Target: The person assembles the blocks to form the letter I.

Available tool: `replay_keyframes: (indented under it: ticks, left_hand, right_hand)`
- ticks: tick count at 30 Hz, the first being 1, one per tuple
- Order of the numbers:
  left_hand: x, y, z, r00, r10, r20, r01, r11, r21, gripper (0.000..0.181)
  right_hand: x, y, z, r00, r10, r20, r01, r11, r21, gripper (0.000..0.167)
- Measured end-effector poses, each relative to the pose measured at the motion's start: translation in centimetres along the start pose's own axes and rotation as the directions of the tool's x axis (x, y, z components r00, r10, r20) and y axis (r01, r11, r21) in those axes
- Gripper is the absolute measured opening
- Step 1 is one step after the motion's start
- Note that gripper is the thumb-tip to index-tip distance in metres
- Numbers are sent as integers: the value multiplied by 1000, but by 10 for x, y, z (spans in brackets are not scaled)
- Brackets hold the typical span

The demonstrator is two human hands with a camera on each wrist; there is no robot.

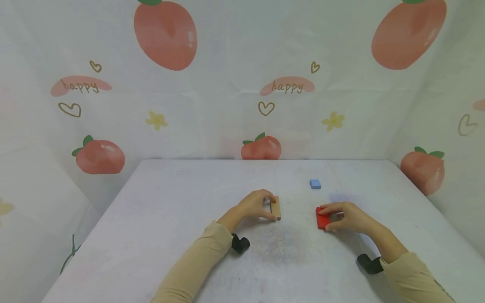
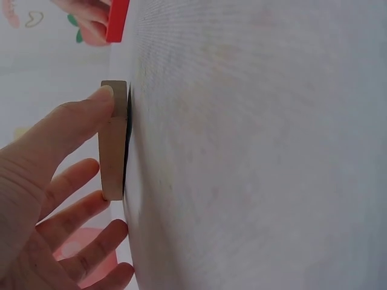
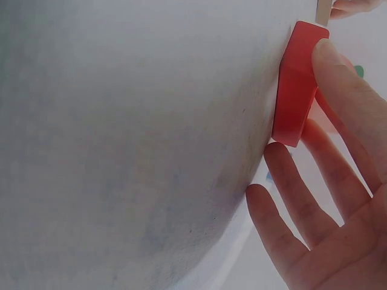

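On the table (image 1: 182, 198), left hand (image 1: 253, 204) pinches a wooden block (image 1: 277, 210), right hand (image 1: 349, 217) a red block (image 1: 323, 221)

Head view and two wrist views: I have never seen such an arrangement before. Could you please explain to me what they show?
There is no robot here, only a person's two bare hands. The wide picture comes from a camera on the head, looking forward and down. The other two come from the left and right wrists, so the white table looks tilted there. The left hand pinches a flat, tan, wooden-looking block between thumb and fingers. The right hand holds a flat red rectangular block similarly. A small blue square block lies farther back, touched by neither hand.
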State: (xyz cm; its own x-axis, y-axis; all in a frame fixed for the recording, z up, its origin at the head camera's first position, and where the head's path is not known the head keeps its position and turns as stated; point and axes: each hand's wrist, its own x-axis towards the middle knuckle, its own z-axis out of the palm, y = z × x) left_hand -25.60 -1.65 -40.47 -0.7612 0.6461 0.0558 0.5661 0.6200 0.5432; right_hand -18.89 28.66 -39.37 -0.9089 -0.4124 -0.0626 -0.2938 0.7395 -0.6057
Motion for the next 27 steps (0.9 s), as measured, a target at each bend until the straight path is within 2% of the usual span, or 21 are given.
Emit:
replay_keyframes:
  ticks: [17, 27]
  left_hand:
    - [-2, 6, 0, 997, -69, 20, 68, 998, 15, 50]
    - [-5, 3, -2, 999, -46, 3, 46, 999, 3, 46]
  right_hand:
    - [-1, -1, 0, 1000, -7, -1, 7, 1000, 9, 39]
    - [-1, -1, 0, 1000, -3, -2, 3, 1000, 7, 39]
